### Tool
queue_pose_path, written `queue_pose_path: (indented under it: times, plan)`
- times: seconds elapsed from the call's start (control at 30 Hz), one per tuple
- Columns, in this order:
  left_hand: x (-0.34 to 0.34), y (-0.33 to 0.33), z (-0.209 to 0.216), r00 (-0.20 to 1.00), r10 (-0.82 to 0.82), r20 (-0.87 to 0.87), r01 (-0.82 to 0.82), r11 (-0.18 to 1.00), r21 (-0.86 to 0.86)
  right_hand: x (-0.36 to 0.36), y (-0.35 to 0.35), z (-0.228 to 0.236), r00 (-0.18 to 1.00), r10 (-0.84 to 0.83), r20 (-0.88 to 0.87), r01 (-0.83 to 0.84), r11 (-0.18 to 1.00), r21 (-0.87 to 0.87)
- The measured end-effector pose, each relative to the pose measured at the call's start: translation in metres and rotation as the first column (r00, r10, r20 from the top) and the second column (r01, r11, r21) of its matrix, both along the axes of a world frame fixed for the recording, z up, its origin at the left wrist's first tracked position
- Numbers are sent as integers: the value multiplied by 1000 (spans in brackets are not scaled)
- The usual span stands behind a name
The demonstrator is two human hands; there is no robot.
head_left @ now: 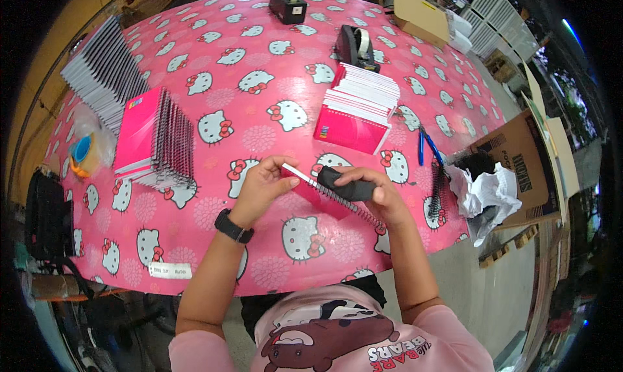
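A pink spiral notebook [323, 204] is held on edge just above the table, its wire binding turned up toward me. My left hand [265, 189] pinches its far left corner between thumb and fingers. In my right hand [385, 200] is a black rounded block [347, 186], lying against the wire binding; its exact kind is unclear. The notebook's lower right end runs under my right hand. Beyond my hands stands a row of pink notebooks [354, 126] with white page edges showing.
Left are pink spiral notebooks [139, 132], a tall stack of notebooks [104, 70] and a tape roll [82, 150]. Two tape dispensers [288, 7] stand farther back. On the right lie blue-handled pliers [422, 146], loose black coils [437, 193], crumpled paper [483, 193] and a cardboard box [519, 164].
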State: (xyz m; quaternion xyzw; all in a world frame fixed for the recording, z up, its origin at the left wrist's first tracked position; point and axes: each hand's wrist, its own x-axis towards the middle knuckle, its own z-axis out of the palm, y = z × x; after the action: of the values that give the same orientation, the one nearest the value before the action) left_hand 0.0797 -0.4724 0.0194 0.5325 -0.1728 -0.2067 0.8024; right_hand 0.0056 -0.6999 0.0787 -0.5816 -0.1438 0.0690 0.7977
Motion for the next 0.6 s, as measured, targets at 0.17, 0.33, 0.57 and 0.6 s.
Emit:
queue_pose_path:
  times: [0.17,0.33,0.57,0.6]
  plan:
    - [-4,-2,-5,999,-16,-46,15,1000,-15,13,-14,-5,990,-135,38,139,919,-369]
    - [1,1,-4,997,-29,-67,25,997,-67,19,1,-5,996,-87,33,92,876,-474]
    - [4,2,-4,996,-29,-90,25,999,-43,29,15,6,981,-188,-46,121,780,-614]
    - [4,2,-2,994,-34,-105,31,999,-28,26,15,4,989,-141,-48,101,870,-482]
